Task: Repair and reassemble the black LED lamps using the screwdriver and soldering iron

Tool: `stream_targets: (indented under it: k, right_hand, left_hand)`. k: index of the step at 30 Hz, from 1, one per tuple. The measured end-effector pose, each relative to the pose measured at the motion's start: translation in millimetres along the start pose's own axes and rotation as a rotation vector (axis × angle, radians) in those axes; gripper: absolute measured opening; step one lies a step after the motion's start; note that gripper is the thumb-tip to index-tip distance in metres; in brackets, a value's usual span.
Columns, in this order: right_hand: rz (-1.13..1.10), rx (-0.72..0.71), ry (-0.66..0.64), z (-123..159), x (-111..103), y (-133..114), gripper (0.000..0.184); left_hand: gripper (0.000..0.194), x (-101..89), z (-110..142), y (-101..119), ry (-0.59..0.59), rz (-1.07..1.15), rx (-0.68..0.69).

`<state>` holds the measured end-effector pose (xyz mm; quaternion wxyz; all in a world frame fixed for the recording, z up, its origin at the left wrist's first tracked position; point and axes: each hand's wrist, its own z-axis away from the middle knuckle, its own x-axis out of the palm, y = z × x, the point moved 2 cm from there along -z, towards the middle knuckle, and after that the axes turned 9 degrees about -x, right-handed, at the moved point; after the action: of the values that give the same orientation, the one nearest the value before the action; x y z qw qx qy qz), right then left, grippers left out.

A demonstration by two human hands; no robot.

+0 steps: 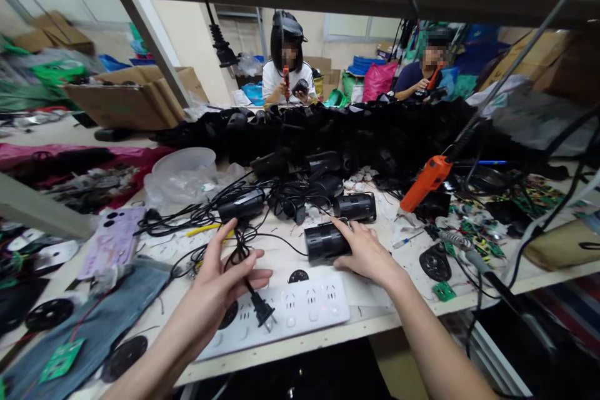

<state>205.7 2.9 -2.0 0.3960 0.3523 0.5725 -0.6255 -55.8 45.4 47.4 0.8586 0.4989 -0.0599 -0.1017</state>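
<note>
Head view, only one: left hand (227, 269) is half open, index finger spread away from the thumb, with a black cord (240, 240) running between thumb and fingers; can't tell if it's pinched or just draped. Plug (263, 311) on that cord hangs over the white power strip (335, 306), prongs bare, not in a socket. Right hand (368, 251) is part curled round the right end of a black cylinder (323, 244), fingers over the top, thumb on the near side; that reads as a hold. Cylinder lies on its side just behind the strip, on the counter (287, 256); can't tell if it's slightly lifted. A second cylinder (355, 206) sits just behind it, a third (241, 205) behind the left hand among tangled cables. Orange power tool (426, 181) hangs at right, near loose parts, untouched. Two people work across the counter, each with an orange tool. Step in hand, my read: handling cord and plug with the left while the right steadies the cylinder. Any move from here calls for a definite left grip, cord kept free of the cable tangle, and the right keeping the cylinder from rolling.
</note>
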Motion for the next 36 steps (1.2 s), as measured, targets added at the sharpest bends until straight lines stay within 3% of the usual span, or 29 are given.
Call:
stream_targets:
  k: [5,8,11,12,14,17,19,21,24,26,29,31,34,36]
  right_hand:
    - [-0.097,-0.063,0.011,-3.6,4.3,1.7,0.088]
    - [-0.107,-0.081,0.041,-2.6,9.4,2.9,0.087]
    - [-0.135,-0.15,0.163,3.8,10.3,6.8,0.077]
    - [-0.153,-0.181,0.286,7.4,7.1,9.9,0.067]
    - [-0.187,-0.165,0.703,17.5,-6.3,21.8,0.047]
    - [-0.199,0.081,1.405,33.3,-33.0,52.4,0.048]
    - [-0.196,0.224,1.527,30.8,-49.3,74.7,0.069]
    - [-0.25,0.341,1.414,18.0,-62.1,95.9,0.084]
    - [-0.316,0.355,1.257,-2.6,-72.5,112.7,0.067]
    - [-0.319,0.328,1.218,-9.1,-74.7,109.6,0.057]
    - [-0.352,0.22,1.201,-6.0,-74.1,83.4,0.06]
    - [-0.507,0.034,1.156,-0.2,-72.3,56.1,0.066]
    - [-0.922,-0.207,0.912,4.9,-66.9,13.4,0.068]
    - [-1.146,-0.277,0.721,4.0,-62.9,-10.9,0.078]
  left_hand:
    - [0.071,-15.5,-2.0,-17.6,-0.27,-0.385,0.165]
    - [0.064,-33.1,-5.2,-20.9,-0.073,-0.785,0.447]
    - [0.031,-44.2,-1.4,-13.6,0.166,-1.202,0.643]
    - [0.026,-46.5,0.0,-9.6,0.201,-1.286,0.671]
    - [0.026,-50.4,0.0,-0.3,0.221,-1.353,0.707]
    - [0.027,-55.9,-10.8,15.0,0.167,-1.29,0.753]
    - [0.039,-57.4,-22.8,24.0,0.077,-1.272,0.765]
    - [0.049,-56.5,-32.7,31.4,-0.036,-1.313,0.742]
    - [0.059,-55.9,-36.3,40.6,-0.122,-1.398,0.643]
    - [0.064,-58.2,-32.9,45.2,-0.148,-1.434,0.561]
    - [0.066,-59.5,-28.5,50.2,-0.092,-1.414,0.517]
    - [0.057,-50.0,-29.8,50.6,-0.002,-1.337,0.576]
    - [0.033,-11.6,-38.7,40.8,-0.017,-1.196,0.672]
    - [0.037,21.9,-49.0,28.3,-0.054,-1.115,0.643]
